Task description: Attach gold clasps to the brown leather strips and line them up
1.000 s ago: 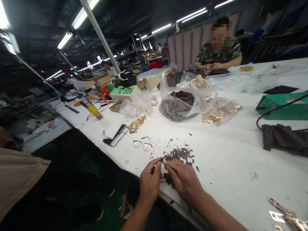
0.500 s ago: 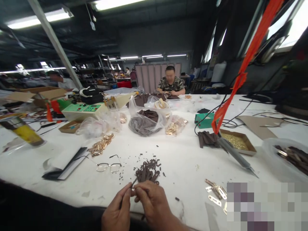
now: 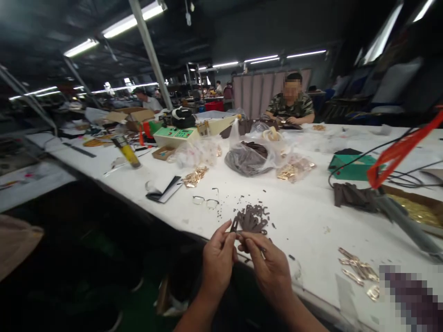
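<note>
My left hand [image 3: 218,258] pinches a dark brown slotted strip [image 3: 234,224] between thumb and fingers. Close beside it, my right hand [image 3: 272,265] has its thumb and forefinger closed at the strip's lower end. A thin dark item pokes out under the right fingers; its kind is hidden. Just beyond both hands lies a pile of similar brown strips [image 3: 252,220], with small dark cut-out bits scattered around it. Folded-open eyeglasses [image 3: 206,201] rest on the white table to the left of the pile.
Gold metal pieces [image 3: 358,267] lie at right, near a hanging grey tool [image 3: 404,226] on an orange strap. Behind are a plastic bag of brown strips [image 3: 247,159], a green box [image 3: 353,166] and a control machine [image 3: 176,136]. A person in camouflage [image 3: 290,103] sits opposite.
The view has swung left, so the table things appear farther right. The strip in my left hand now stands more upright, its slot showing. Both hands remain close together.
</note>
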{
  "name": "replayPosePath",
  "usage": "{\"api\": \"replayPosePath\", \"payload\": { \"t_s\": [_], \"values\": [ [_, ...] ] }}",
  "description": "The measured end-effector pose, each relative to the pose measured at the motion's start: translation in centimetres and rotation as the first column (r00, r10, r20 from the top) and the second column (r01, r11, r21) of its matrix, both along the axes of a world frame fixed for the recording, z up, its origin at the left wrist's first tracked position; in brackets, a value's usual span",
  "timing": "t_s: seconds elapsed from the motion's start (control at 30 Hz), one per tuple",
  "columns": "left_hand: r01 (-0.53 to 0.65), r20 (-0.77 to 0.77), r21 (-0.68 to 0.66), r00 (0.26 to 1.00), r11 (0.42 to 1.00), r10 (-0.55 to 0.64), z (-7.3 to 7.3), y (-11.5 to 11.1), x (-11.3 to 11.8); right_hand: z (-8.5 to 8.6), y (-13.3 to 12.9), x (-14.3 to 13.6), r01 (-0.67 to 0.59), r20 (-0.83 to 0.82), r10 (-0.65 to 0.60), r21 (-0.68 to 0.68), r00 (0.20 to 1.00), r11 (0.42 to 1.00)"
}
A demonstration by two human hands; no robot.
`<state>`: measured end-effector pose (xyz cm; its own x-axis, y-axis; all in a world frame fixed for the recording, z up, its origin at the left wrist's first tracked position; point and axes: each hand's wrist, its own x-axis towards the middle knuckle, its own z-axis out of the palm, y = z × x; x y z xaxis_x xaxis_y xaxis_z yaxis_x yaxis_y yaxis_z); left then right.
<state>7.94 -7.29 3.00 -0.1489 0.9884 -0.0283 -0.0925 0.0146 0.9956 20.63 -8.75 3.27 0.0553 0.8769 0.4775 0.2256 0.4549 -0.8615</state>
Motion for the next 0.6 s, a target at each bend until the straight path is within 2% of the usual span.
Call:
{"api": "replayPosePath", "payload": {
  "t_s": [0.1, 0.23, 0.47, 0.6],
  "values": [
    [0.046, -0.028, -0.008, 0.999, 0.999, -0.046, -0.4, -0.4, -0.9, -0.6, -0.4, -0.1, -0.028, 0.133, 0.019, 0.068, 0.991, 0.997],
    [0.033, -0.015, -0.024, 0.999, 0.999, -0.033, -1.3, -0.9, -1.7, -1.3, -0.6, -0.2, -0.083, 0.246, 0.049, 0.131, 0.968, 0.988],
    [0.008, 0.028, -0.027, 1.000, 1.000, -0.007, -1.3, -0.6, -1.7, -1.2, -0.5, 0.1, -0.027, 0.250, 0.004, 0.088, 0.968, 0.996],
    [0.039, 0.062, -0.017, 0.997, 0.999, -0.038, -1.2, -0.6, -1.2, -1.2, -0.7, 0.3, -0.054, 0.256, 0.031, 0.081, 0.966, 0.995]
  ]
}}
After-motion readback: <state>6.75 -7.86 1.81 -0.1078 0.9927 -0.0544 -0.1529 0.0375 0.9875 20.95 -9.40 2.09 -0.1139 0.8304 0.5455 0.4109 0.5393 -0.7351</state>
